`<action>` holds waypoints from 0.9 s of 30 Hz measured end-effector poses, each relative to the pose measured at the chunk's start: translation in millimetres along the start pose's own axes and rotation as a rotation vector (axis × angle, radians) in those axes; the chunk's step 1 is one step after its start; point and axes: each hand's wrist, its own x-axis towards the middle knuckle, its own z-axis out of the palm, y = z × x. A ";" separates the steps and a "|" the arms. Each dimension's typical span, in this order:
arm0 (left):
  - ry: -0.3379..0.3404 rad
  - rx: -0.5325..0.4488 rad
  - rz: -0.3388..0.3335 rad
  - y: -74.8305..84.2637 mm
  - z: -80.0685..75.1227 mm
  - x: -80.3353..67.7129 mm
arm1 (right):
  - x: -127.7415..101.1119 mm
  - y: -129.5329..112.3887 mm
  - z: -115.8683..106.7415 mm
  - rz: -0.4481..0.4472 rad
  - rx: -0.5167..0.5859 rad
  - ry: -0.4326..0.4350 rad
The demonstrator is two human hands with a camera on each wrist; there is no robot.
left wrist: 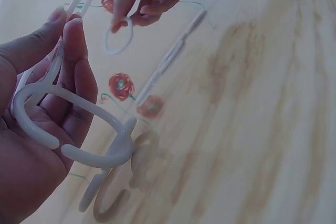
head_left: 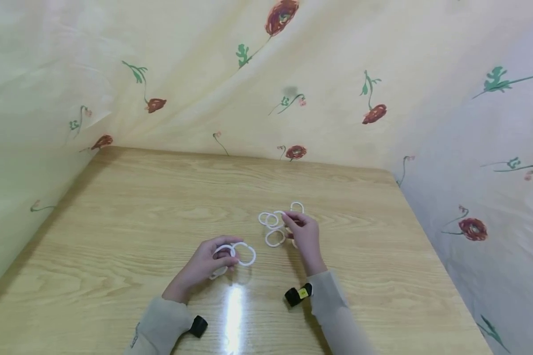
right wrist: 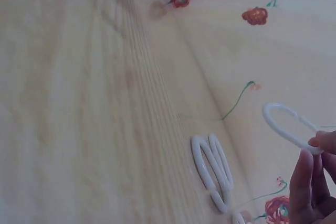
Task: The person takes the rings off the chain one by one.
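My left hand (head_left: 209,260) holds a short chain of linked white plastic C-shaped rings (left wrist: 86,103). One ring is pinched between thumb and fingers, another lies across the palm, and a further link hangs below, close over the table. The split in the palm ring shows in the left wrist view. To the right and farther forward, my right hand (head_left: 306,235) pinches a single white ring (right wrist: 283,136) by its edge between thumb and fingertips. That ring is raised over several loose white rings (right wrist: 202,163) on the table, some overlapping, partly hidden by the right hand.
The wood-grain table (head_left: 160,197) reaches back to a flower-patterned cloth (head_left: 195,98) that hangs behind it and along both sides. A bright light reflection (head_left: 233,315) lies on the tabletop between the forearms. Each sleeve cuff bears a black strap device (head_left: 198,326).
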 end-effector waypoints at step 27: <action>-0.008 0.028 0.044 -1.7 1.5 0.6 | 61.0 -6.9 5.5 0.146 -0.196 -0.025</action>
